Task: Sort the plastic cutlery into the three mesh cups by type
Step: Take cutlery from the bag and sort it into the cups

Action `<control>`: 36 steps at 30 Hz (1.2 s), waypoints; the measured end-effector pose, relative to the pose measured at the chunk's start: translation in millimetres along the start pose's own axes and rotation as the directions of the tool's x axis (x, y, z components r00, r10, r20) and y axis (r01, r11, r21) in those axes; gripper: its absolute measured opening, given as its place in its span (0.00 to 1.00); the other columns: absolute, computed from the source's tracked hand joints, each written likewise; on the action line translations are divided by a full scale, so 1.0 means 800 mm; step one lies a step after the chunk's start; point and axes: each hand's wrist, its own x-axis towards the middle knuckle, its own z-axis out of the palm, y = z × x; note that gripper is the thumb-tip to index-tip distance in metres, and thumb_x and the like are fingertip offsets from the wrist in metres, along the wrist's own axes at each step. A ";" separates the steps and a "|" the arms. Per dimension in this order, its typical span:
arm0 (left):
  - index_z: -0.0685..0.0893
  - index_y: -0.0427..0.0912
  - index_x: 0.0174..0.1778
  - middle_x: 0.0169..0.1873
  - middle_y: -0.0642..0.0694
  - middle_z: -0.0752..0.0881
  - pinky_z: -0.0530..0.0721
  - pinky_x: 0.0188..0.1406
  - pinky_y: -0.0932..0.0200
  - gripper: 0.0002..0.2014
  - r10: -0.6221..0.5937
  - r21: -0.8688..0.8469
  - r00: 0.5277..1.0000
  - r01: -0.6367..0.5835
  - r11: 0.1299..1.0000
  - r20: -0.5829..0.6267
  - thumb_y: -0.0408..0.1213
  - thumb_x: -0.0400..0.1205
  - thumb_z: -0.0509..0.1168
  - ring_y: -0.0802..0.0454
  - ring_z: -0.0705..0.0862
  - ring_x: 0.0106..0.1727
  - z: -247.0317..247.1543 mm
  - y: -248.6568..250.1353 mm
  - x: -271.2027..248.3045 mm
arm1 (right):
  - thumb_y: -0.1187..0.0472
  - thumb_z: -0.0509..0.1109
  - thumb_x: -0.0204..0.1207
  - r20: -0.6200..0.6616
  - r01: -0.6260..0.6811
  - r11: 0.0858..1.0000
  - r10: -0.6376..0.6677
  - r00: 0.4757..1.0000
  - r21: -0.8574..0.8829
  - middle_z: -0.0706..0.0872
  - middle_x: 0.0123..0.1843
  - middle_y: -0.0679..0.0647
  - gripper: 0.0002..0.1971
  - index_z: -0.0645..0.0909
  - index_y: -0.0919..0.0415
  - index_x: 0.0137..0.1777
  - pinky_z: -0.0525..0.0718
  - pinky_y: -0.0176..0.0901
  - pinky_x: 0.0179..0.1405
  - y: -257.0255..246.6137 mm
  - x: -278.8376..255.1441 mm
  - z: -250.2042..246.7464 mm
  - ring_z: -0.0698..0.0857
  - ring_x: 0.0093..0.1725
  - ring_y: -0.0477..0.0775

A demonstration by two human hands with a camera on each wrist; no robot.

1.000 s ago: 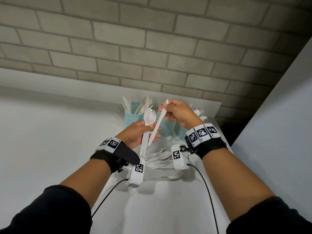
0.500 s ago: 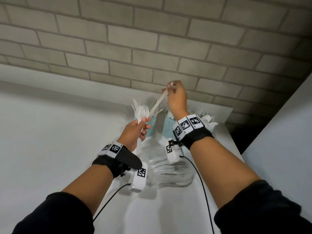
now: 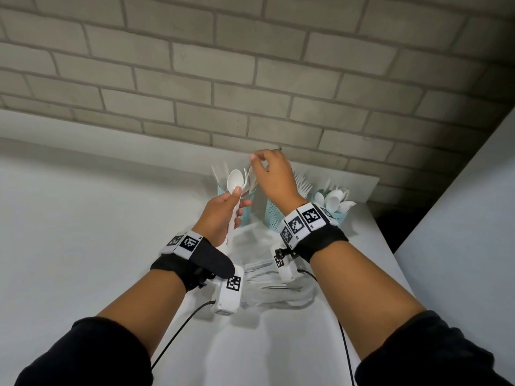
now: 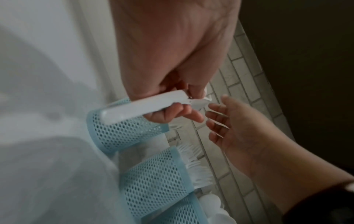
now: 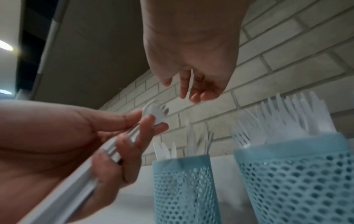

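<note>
We see dim, soft light; a ceiling lamp (image 5: 5, 45) glares at the left edge. Near the brick wall (image 3: 250, 79) lines bend. Both wrist views are blurred, perhaps from motion.

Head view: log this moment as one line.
left hand: grips spoon upright | right hand: open, empty, over knife cup | pile: unsorted, on table
</note>
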 end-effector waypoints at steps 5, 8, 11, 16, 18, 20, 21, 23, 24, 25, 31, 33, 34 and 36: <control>0.84 0.41 0.53 0.38 0.48 0.87 0.74 0.24 0.71 0.09 0.022 -0.078 0.999 -0.019 0.997 0.042 0.40 0.83 0.63 0.59 0.73 0.30 0.028 0.005 0.005 | 0.48 0.59 0.83 0.221 -0.140 0.983 0.110 0.969 0.122 0.82 0.38 0.48 0.14 0.79 0.54 0.41 0.79 0.45 0.46 0.003 -0.016 -0.020 0.82 0.40 0.49; 0.85 0.38 0.50 0.36 0.48 0.87 0.78 0.25 0.72 0.08 -0.018 -0.092 0.996 0.026 0.995 0.087 0.38 0.82 0.65 0.60 0.77 0.29 0.048 0.002 0.006 | 0.54 0.60 0.84 0.217 -0.148 0.988 0.133 0.967 0.053 0.79 0.30 0.50 0.15 0.78 0.58 0.36 0.81 0.47 0.41 0.017 -0.015 -0.038 0.80 0.33 0.52; 0.84 0.34 0.54 0.33 0.50 0.89 0.82 0.29 0.71 0.10 -0.050 -0.062 0.991 0.058 0.996 0.125 0.37 0.82 0.65 0.62 0.83 0.27 0.064 -0.002 0.008 | 0.55 0.59 0.84 0.177 -0.231 0.972 0.222 0.959 0.036 0.78 0.27 0.50 0.14 0.84 0.59 0.44 0.74 0.36 0.25 0.030 -0.008 -0.061 0.78 0.25 0.46; 0.83 0.39 0.46 0.35 0.49 0.87 0.79 0.20 0.74 0.06 -0.106 -0.027 0.984 0.111 0.993 0.145 0.38 0.83 0.64 0.63 0.82 0.22 0.081 -0.008 0.005 | 0.61 0.61 0.83 -0.137 -0.285 0.915 0.333 0.933 0.286 0.88 0.40 0.62 0.11 0.76 0.54 0.38 0.72 0.29 0.14 0.051 0.013 -0.095 0.77 0.15 0.39; 0.83 0.42 0.45 0.36 0.49 0.85 0.73 0.18 0.74 0.06 -0.122 0.020 0.984 0.121 0.992 0.127 0.40 0.83 0.64 0.64 0.79 0.20 0.082 -0.010 0.004 | 0.63 0.59 0.84 -0.287 -0.230 0.901 0.345 0.894 0.367 0.86 0.42 0.63 0.12 0.73 0.52 0.38 0.74 0.30 0.16 0.053 0.017 -0.108 0.80 0.21 0.46; 0.85 0.42 0.50 0.35 0.50 0.84 0.68 0.17 0.73 0.09 -0.129 0.091 0.986 0.120 0.989 0.103 0.42 0.83 0.63 0.63 0.73 0.21 0.079 -0.012 0.004 | 0.62 0.58 0.84 -0.393 -0.173 0.911 0.326 0.860 0.375 0.86 0.44 0.65 0.12 0.72 0.51 0.38 0.79 0.36 0.21 0.058 0.019 -0.113 0.79 0.24 0.51; 0.85 0.41 0.54 0.34 0.50 0.83 0.66 0.16 0.73 0.11 -0.131 0.115 0.987 0.120 0.986 0.094 0.42 0.84 0.62 0.61 0.71 0.22 0.077 -0.012 0.004 | 0.61 0.57 0.84 -0.429 -0.154 0.920 0.311 0.848 0.362 0.86 0.44 0.66 0.11 0.72 0.52 0.40 0.81 0.40 0.25 0.063 0.019 -0.112 0.79 0.25 0.53; 0.84 0.41 0.59 0.34 0.50 0.82 0.64 0.16 0.73 0.13 -0.136 0.141 0.987 0.123 0.982 0.086 0.43 0.84 0.61 0.59 0.67 0.25 0.074 -0.013 0.004 | 0.59 0.56 0.85 -0.461 -0.135 0.934 0.284 0.841 0.330 0.86 0.45 0.65 0.09 0.75 0.55 0.45 0.86 0.49 0.32 0.070 0.015 -0.104 0.80 0.27 0.56; 0.83 0.41 0.60 0.34 0.50 0.81 0.64 0.16 0.73 0.14 -0.138 0.149 0.987 0.125 0.981 0.087 0.44 0.85 0.60 0.59 0.67 0.26 0.072 -0.013 0.004 | 0.58 0.55 0.85 -0.456 -0.133 0.946 0.263 0.850 0.297 0.85 0.45 0.63 0.09 0.76 0.56 0.48 0.87 0.52 0.36 0.074 0.012 -0.099 0.81 0.31 0.58; 0.83 0.42 0.60 0.34 0.50 0.81 0.63 0.17 0.73 0.14 -0.144 0.153 0.986 0.129 0.980 0.087 0.45 0.85 0.59 0.59 0.66 0.27 0.072 -0.013 0.004 | 0.57 0.54 0.86 -0.438 -0.133 0.961 0.231 0.869 0.243 0.85 0.45 0.60 0.11 0.78 0.58 0.51 0.86 0.52 0.39 0.078 0.008 -0.092 0.83 0.36 0.59; 0.83 0.42 0.54 0.32 0.50 0.77 0.60 0.17 0.72 0.16 -0.178 0.171 0.981 0.164 0.972 0.073 0.46 0.88 0.51 0.59 0.64 0.27 0.069 -0.016 0.004 | 0.53 0.53 0.86 -0.125 -0.168 0.915 0.131 0.984 -0.367 0.77 0.69 0.63 0.18 0.80 0.53 0.66 0.70 0.48 0.61 0.099 -0.019 -0.056 0.72 0.68 0.66; 0.82 0.43 0.51 0.31 0.50 0.78 0.61 0.19 0.70 0.17 -0.191 0.163 0.979 0.178 0.970 0.068 0.45 0.89 0.49 0.59 0.65 0.27 0.070 -0.016 0.005 | 0.50 0.53 0.85 -0.064 -0.179 0.856 0.169 0.983 -0.484 0.67 0.78 0.60 0.18 0.77 0.44 0.70 0.65 0.55 0.71 0.101 -0.022 -0.050 0.63 0.74 0.66; 0.81 0.42 0.52 0.31 0.50 0.78 0.61 0.20 0.69 0.16 -0.198 0.157 0.978 0.185 0.970 0.071 0.44 0.89 0.49 0.58 0.65 0.27 0.070 -0.016 0.005 | 0.50 0.53 0.85 -0.034 -0.170 0.832 0.180 0.983 -0.529 0.63 0.80 0.59 0.18 0.77 0.42 0.70 0.62 0.56 0.73 0.099 -0.024 -0.048 0.61 0.75 0.65; 0.79 0.40 0.54 0.32 0.49 0.78 0.61 0.21 0.68 0.15 -0.206 0.150 0.975 0.191 0.970 0.086 0.41 0.89 0.48 0.58 0.66 0.27 0.070 -0.017 0.006 | 0.50 0.53 0.85 0.019 -0.143 0.791 0.192 0.981 -0.594 0.59 0.82 0.59 0.17 0.76 0.41 0.70 0.58 0.58 0.74 0.097 -0.025 -0.046 0.57 0.77 0.65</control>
